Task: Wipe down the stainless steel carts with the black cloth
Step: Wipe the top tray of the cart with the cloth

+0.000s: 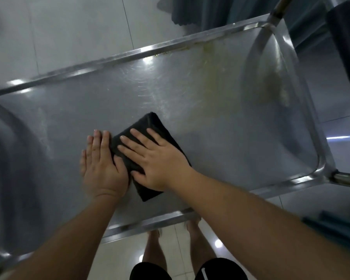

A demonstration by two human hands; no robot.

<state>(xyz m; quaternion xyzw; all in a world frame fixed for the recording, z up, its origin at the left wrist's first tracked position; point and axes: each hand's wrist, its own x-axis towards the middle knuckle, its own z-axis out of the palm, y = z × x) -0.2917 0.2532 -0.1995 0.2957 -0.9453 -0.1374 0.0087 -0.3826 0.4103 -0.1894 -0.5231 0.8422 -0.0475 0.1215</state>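
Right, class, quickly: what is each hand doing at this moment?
Left hand: open, flat on the cart top, thumb touching the black cloth.
Right hand: open, pressing flat on the cloth.

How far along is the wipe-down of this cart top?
Done: hard to tell; the steel looks streaky all over. In hand: the right hand presses the folded black cloth flat mid-shelf, the left hand flat beside it. Left: the yellowish residue by the cart far rim.
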